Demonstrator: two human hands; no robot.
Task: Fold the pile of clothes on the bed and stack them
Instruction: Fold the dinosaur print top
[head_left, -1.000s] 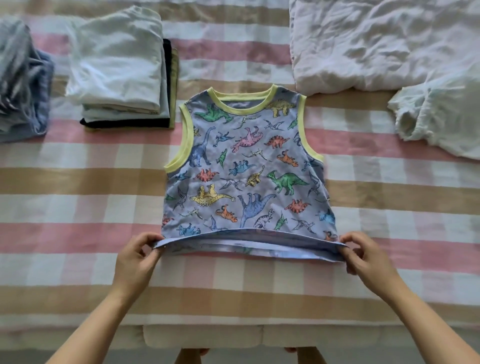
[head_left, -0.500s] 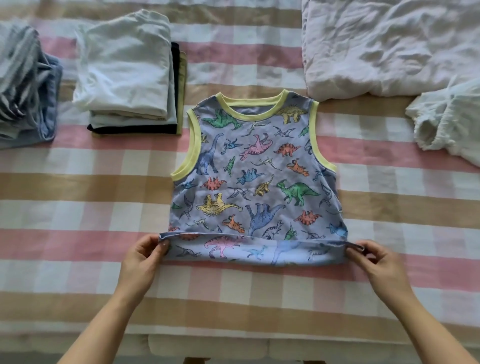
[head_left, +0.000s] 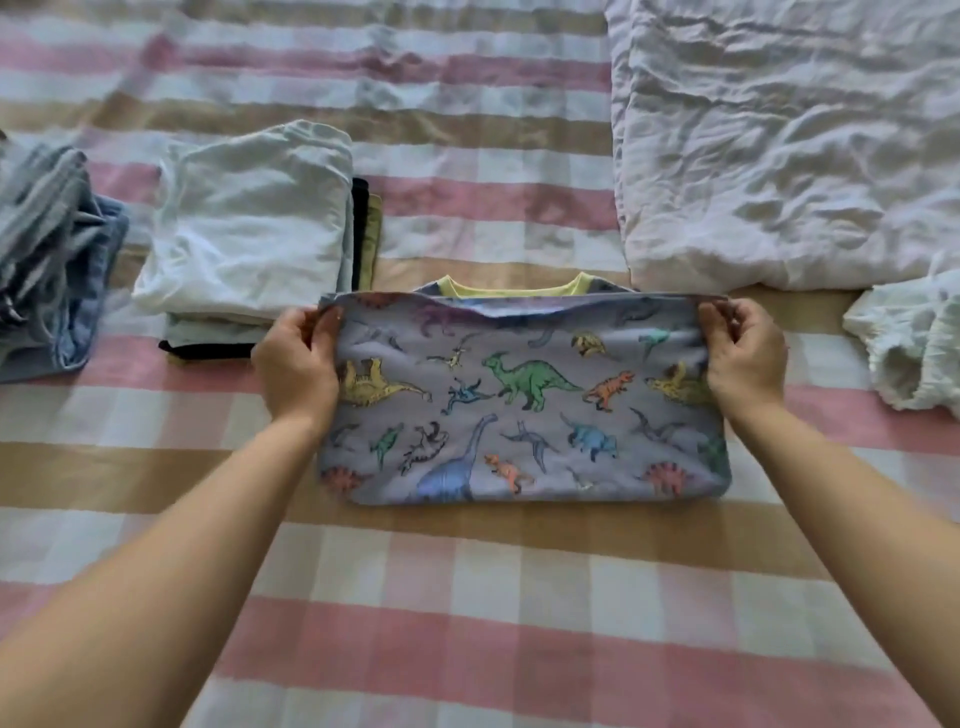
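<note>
A grey-blue sleeveless dinosaur top (head_left: 524, 410) with yellow trim lies on the checked bed, folded in half so its hem reaches the yellow neckline. My left hand (head_left: 298, 366) pinches the hem's left corner and my right hand (head_left: 743, 358) pinches the right corner, both at the far edge of the fold. A stack of folded clothes (head_left: 249, 234), white on top with black and olive layers beneath, sits just left of the top. A crumpled white garment (head_left: 909, 348) lies at the right.
A bundle of blue and grey striped clothes (head_left: 52, 260) rests at the far left. A rumpled white duvet (head_left: 779, 145) covers the bed's far right. The pink, tan and white checked sheet (head_left: 493, 597) stretches toward me.
Both hands have carried the top's hem away from me up to the neckline, folding the top in half. The view has shifted closer and lower over the bed.
</note>
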